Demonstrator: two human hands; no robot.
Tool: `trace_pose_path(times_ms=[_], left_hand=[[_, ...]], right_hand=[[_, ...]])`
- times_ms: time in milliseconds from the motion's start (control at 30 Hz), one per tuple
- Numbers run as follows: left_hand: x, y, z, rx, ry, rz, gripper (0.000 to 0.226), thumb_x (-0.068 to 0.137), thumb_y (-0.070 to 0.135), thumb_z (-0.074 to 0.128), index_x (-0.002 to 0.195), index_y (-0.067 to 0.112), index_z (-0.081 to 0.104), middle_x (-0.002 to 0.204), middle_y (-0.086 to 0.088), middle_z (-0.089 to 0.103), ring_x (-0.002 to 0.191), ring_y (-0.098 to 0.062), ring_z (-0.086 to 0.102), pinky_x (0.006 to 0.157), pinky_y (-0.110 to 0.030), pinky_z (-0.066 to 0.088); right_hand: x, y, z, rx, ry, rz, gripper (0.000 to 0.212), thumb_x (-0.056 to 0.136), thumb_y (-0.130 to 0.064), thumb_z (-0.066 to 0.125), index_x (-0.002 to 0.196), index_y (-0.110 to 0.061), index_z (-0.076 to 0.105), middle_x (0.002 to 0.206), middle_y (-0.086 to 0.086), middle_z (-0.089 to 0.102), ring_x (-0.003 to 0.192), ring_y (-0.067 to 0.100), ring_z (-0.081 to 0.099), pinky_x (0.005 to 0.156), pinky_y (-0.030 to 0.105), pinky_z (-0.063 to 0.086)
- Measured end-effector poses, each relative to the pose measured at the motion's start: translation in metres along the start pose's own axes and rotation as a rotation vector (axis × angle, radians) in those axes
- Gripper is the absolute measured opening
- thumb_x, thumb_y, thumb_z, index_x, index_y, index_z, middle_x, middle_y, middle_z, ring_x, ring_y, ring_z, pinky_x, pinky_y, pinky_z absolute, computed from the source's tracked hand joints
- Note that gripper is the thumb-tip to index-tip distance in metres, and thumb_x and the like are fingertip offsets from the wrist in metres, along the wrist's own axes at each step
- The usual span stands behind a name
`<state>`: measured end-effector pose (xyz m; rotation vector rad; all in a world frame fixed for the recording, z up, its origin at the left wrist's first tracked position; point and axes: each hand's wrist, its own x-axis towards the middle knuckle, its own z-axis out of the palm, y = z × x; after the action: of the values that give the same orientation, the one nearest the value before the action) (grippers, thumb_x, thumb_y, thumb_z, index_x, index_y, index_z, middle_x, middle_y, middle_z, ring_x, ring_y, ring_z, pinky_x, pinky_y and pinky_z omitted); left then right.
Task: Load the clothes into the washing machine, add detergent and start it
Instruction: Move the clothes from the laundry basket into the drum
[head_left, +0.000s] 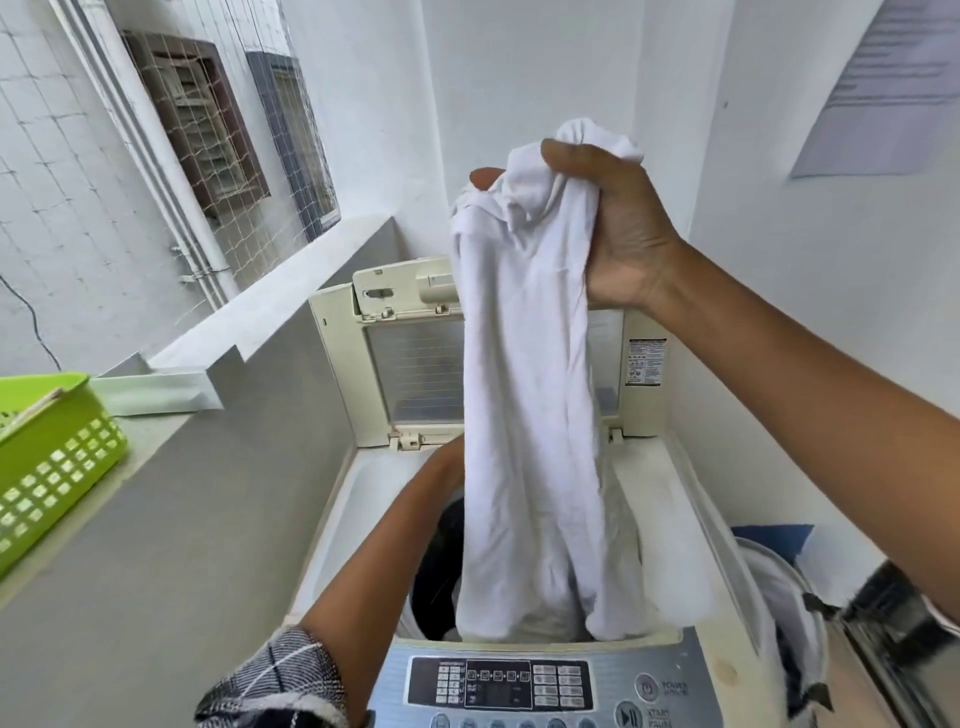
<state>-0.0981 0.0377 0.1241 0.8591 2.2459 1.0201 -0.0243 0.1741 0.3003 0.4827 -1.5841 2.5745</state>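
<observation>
White walls close in a narrow laundry corner, with a grey ledge (171, 519) running along the left side and netted windows (208, 130) beyond it. On that ledge, at the left edge of view, sits a lime-green plastic basket (57, 457). Below the camera stands a top-loading washing machine (675, 499) with its lid (405, 364) folded upright at the back and its silver control panel (519, 686) nearest the viewer. The right hand (618, 228) is raised above the tub, its grip clenched around the bunched top of a white garment (530, 415), thumb over the cloth and a fingertip showing at the far side. The garment hangs straight down in a long fold, its lower end reaching the tub opening, where more pale laundry lies against the right side of the drum. The left hand (449, 462) reaches in from a plaid sleeve (275, 680) toward the tub and passes behind the hanging cloth, so I cannot tell whether its grip is released or grasping anything. To the right of the machine, a second hamper (779, 597) holds white and dark clothes.
</observation>
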Motion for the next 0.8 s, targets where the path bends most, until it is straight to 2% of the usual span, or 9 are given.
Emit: trace_pose_path(times_ms=[133,200,267,333,400,467,533,633,800], left_hand=[[0.012,0.008,-0.017,-0.188,0.172,0.026,0.021,0.095,-0.004,0.047,0.079,0.007,0.055,0.075,-0.002,0.050,0.069,-0.008,0.045,0.053,-0.005,0.041],[0.019,0.008,-0.044,-0.242,0.318,0.114,0.015,0.095,0.009,0.054,0.083,0.014,0.060,0.080,-0.005,0.058,0.072,-0.014,0.050,0.053,-0.014,0.044],[0.026,-0.005,-0.075,-0.272,0.546,0.116,0.020,0.092,0.015,0.058,0.073,0.017,0.060,0.076,-0.008,0.059,0.067,-0.016,0.050,0.047,-0.018,0.041],[0.027,-0.017,-0.107,-0.149,0.745,0.117,0.016,0.090,0.018,0.061,0.075,0.017,0.057,0.074,-0.004,0.059,0.067,-0.014,0.050,0.052,-0.021,0.039],[0.025,-0.018,-0.135,0.014,0.820,0.138,0.011,0.088,0.020,0.062,0.079,0.017,0.057,0.064,0.001,0.055,0.059,-0.008,0.046,0.046,-0.014,0.033],[0.022,-0.009,-0.153,0.072,0.859,0.176,0.010,0.085,0.023,0.063,0.079,0.017,0.059,0.060,0.003,0.053,0.052,0.002,0.044,0.045,-0.017,0.033],[0.019,0.001,-0.163,0.095,0.891,0.219,0.018,0.082,0.034,0.060,0.076,0.017,0.061,0.058,0.002,0.053,0.046,0.004,0.047,0.046,-0.017,0.035],[0.018,0.016,-0.171,0.296,0.873,0.134,0.035,0.083,0.052,0.053,0.073,0.019,0.060,0.068,-0.011,0.055,0.068,-0.021,0.055,0.062,-0.028,0.038],[0.014,0.037,-0.178,0.459,0.773,-0.082,0.062,0.090,0.056,0.046,0.095,-0.003,0.065,0.102,-0.028,0.063,0.096,-0.039,0.060,0.076,-0.039,0.043]], right_hand=[[-0.013,-0.015,-0.015,-0.046,-0.050,-0.019,0.098,0.052,-0.039,0.088,0.126,0.004,0.039,0.119,0.022,0.050,0.118,0.033,0.046,0.106,0.047,0.040],[-0.026,-0.023,-0.032,-0.017,-0.136,0.047,0.112,0.064,-0.073,0.064,0.137,0.003,0.026,0.137,0.023,0.036,0.136,0.035,0.028,0.112,0.050,0.030],[-0.043,-0.033,-0.055,0.202,-0.289,0.175,0.140,0.049,-0.097,0.014,0.147,0.002,0.006,0.156,0.024,0.010,0.146,0.033,0.003,0.116,0.052,0.009],[-0.054,-0.039,-0.075,0.399,-0.390,0.290,0.153,0.033,-0.098,0.018,0.150,-0.002,-0.004,0.156,0.019,-0.007,0.146,0.034,-0.007,0.114,0.052,-0.007],[-0.054,-0.037,-0.091,0.295,-0.300,0.359,0.137,0.046,-0.085,0.039,0.149,0.001,0.012,0.156,0.019,0.008,0.145,0.035,0.008,0.116,0.052,-0.001],[-0.047,-0.025,-0.104,-0.202,0.019,0.350,0.085,0.066,-0.061,0.055,0.128,-0.003,0.056,0.135,0.017,0.053,0.126,0.031,0.050,0.115,0.048,0.026],[-0.041,-0.012,-0.106,-0.701,0.290,0.266,0.031,0.070,-0.034,0.071,0.093,-0.014,0.074,0.097,0.007,0.072,0.092,0.021,0.067,0.091,0.035,0.051],[-0.033,0.001,-0.109,-1.040,0.398,0.176,0.031,0.062,-0.024,0.083,0.088,-0.014,0.069,0.077,-0.002,0.069,0.073,0.007,0.061,0.066,0.018,0.050],[-0.016,0.011,-0.106,-1.193,0.856,-0.387,0.026,0.082,-0.026,0.070,0.102,-0.010,0.066,0.087,0.005,0.062,0.078,0.011,0.055,0.067,0.020,0.042]])
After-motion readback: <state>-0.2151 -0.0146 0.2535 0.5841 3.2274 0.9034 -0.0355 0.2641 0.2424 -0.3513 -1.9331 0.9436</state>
